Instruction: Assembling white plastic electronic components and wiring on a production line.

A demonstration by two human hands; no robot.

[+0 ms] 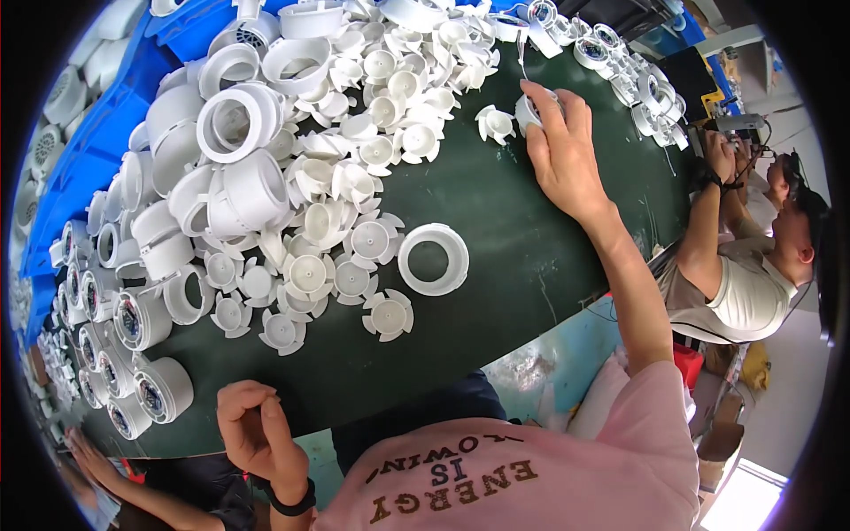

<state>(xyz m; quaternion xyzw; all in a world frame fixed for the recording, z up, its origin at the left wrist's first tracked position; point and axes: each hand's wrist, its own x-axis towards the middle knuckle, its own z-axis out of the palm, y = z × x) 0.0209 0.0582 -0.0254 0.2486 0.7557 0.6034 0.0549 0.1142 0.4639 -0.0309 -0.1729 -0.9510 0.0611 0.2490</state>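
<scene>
My right hand (565,150) reaches to the far side of the dark green table, its fingers closed around a small white round motor part (529,111). A thin white wire rises beside it, and the hand hides most of the part. Just left of it lies a loose white fan impeller (495,125). At the near edge, my left hand (261,434) is raised with curled fingers, thumb and fingertips close together; nothing shows between them. A white ring-shaped housing (433,259) lies on the table between my hands, beside another impeller (388,315).
A large heap of white impellers (381,111) and cylindrical housings (248,195) covers the left and far table. Assembled fan units (164,389) stand near left; wired motors (655,97) lie far right. Blue bins (88,115) line the back. Co-workers sit at both sides.
</scene>
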